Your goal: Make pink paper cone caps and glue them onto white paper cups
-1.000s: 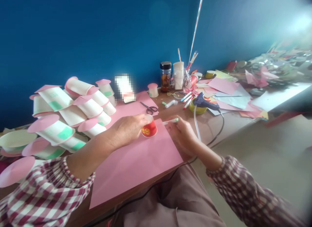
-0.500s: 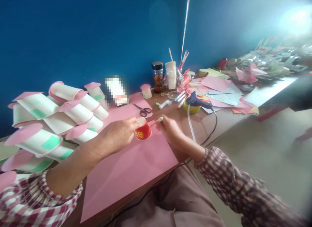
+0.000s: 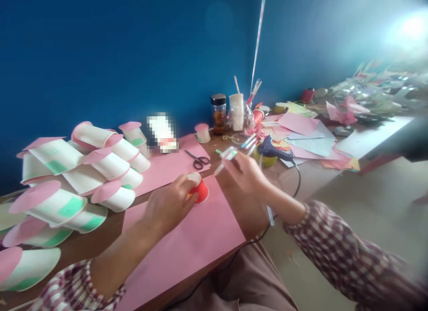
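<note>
On the pink sheet (image 3: 187,244) stands a red paper cup (image 3: 202,193) with its pale base upward. My left hand (image 3: 170,199) is closed around the cup's left side and top, and covers its yellow print. My right hand (image 3: 249,170) is raised to the right of the cup, apart from it. Between its thumb and fingers sits a white marker (image 3: 230,155) with a green end; blur hides its tip. Just behind the cup lie black-handled scissors (image 3: 199,161).
White paper cups with pink paper tops (image 3: 107,161) are piled at the left. A glue gun (image 3: 272,148) rests on a tape roll at the right, its cord hanging over the table edge. Behind are a dark-lidded jar (image 3: 218,115), stacked cups (image 3: 236,112) and loose paper (image 3: 307,137).
My right hand has lifted away from the cup, back and to the right, with the marker. My left hand has shifted slightly down over the cup's print. The view has tilted a little upward.
</note>
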### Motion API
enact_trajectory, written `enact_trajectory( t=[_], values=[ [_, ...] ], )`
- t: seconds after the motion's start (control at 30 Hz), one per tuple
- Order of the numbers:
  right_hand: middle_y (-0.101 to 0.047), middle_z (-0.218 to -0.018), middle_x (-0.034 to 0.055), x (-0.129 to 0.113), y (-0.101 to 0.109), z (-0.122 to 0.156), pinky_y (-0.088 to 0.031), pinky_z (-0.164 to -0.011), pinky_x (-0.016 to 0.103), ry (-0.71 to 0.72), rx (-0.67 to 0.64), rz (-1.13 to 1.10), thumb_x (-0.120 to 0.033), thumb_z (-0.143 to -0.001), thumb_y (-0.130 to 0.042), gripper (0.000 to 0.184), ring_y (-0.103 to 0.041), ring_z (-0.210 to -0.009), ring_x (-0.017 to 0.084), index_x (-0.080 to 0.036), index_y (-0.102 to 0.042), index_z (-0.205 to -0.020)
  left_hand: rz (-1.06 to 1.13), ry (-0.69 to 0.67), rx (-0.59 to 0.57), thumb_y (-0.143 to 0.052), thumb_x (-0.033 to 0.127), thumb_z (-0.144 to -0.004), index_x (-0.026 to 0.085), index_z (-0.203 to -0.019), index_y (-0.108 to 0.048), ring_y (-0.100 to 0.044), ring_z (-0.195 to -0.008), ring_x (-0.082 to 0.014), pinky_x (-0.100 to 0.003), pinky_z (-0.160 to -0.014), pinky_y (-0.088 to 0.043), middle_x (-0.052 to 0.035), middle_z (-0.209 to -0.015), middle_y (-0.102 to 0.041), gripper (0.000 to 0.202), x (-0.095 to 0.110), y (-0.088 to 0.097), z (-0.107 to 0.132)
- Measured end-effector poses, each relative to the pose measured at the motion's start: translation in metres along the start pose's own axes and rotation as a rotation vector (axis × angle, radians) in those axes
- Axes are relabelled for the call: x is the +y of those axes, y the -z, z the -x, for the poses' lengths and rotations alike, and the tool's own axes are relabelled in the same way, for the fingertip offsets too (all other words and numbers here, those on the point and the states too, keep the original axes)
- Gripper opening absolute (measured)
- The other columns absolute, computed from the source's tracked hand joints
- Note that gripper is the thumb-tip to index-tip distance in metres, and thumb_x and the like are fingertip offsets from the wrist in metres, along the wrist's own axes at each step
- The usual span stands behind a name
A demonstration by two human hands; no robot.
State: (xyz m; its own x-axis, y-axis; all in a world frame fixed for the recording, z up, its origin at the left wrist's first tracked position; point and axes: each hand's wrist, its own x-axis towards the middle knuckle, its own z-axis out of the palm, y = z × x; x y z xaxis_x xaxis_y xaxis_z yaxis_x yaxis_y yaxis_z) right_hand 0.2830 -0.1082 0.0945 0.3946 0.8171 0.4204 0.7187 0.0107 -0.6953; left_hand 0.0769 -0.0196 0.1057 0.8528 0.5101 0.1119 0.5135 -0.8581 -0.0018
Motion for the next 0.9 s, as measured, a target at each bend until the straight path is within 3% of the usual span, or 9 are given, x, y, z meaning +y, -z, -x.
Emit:
enact_trajectory(
  t=[0.13, 0.27, 0.37, 0.57, 0.73, 0.9],
  values=[
    [-0.057, -0.063, -0.0018, -0.003, 0.016, -0.005, -0.036, -0.053, 0.021, -0.052, -0.068, -0.081, -0.035, -0.090, -0.048, 0.028, -0.050, -0.055, 0.009, -0.018, -0.049, -0.068, -0.090, 0.040, 0.067, -0.032, 0.033, -0.093, 0.026, -0.117, -0.047, -0.064, -0.070, -0.0160, -0.026, -0.044, -0.036, -0.0050, -0.112, -0.062, 0.029, 0.009, -0.012, 0.005],
    [-0.060, -0.064, 0.0001, -0.008, 0.018, -0.017, -0.040, -0.056, 0.022, -0.102, -0.139, -0.128, -0.037, -0.091, -0.047, 0.029, -0.055, -0.058, 0.011, -0.017, -0.053, -0.071, -0.186, 0.084, 0.129, -0.038, 0.032, -0.091, 0.020, -0.104, -0.054, -0.056, -0.050, -0.0123, -0.027, -0.040, -0.033, -0.0048, -0.092, -0.065, 0.024, 0.019, -0.029, 0.009],
    [-0.060, -0.064, 0.0001, -0.008, 0.014, -0.029, -0.041, -0.057, 0.022, -0.093, -0.173, -0.099, -0.037, -0.090, -0.048, 0.028, -0.055, -0.059, 0.011, -0.017, -0.055, -0.072, -0.210, 0.149, 0.272, -0.047, 0.032, -0.088, 0.018, -0.114, -0.052, -0.055, -0.047, -0.0112, -0.027, -0.040, -0.035, -0.0049, -0.101, -0.066, 0.030, 0.026, -0.041, 0.010],
    [-0.061, -0.066, 0.0008, 0.001, -0.009, -0.057, -0.043, -0.056, 0.023, -0.145, -0.296, -0.161, -0.040, -0.090, -0.049, 0.028, -0.056, -0.060, 0.012, -0.018, -0.059, -0.077, -0.156, 0.195, 0.406, -0.061, 0.030, -0.078, 0.012, -0.119, -0.051, -0.062, -0.058, -0.0143, -0.027, -0.047, -0.047, -0.0138, -0.119, -0.063, 0.046, 0.034, -0.056, 0.013],
    [-0.061, -0.066, 0.0012, 0.004, -0.035, -0.073, -0.044, -0.051, 0.022, -0.243, -0.391, -0.273, -0.045, -0.088, -0.050, 0.030, -0.055, -0.056, 0.012, -0.017, -0.061, -0.084, -0.061, 0.186, 0.419, -0.060, 0.032, -0.079, 0.011, -0.118, -0.054, -0.061, -0.061, -0.0157, -0.030, -0.049, -0.049, -0.0121, -0.115, -0.065, 0.045, 0.031, -0.066, 0.016],
    [-0.061, -0.066, 0.0007, -0.004, -0.056, -0.084, -0.046, -0.055, 0.022, -0.208, -0.514, -0.178, -0.040, -0.090, -0.048, 0.026, -0.055, -0.059, 0.012, -0.019, -0.060, -0.083, 0.031, 0.152, 0.486, -0.059, 0.030, -0.080, 0.014, -0.113, -0.060, -0.060, -0.060, -0.0144, -0.029, -0.045, -0.047, -0.0096, -0.115, -0.065, 0.037, 0.027, -0.074, 0.016]
  ],
)
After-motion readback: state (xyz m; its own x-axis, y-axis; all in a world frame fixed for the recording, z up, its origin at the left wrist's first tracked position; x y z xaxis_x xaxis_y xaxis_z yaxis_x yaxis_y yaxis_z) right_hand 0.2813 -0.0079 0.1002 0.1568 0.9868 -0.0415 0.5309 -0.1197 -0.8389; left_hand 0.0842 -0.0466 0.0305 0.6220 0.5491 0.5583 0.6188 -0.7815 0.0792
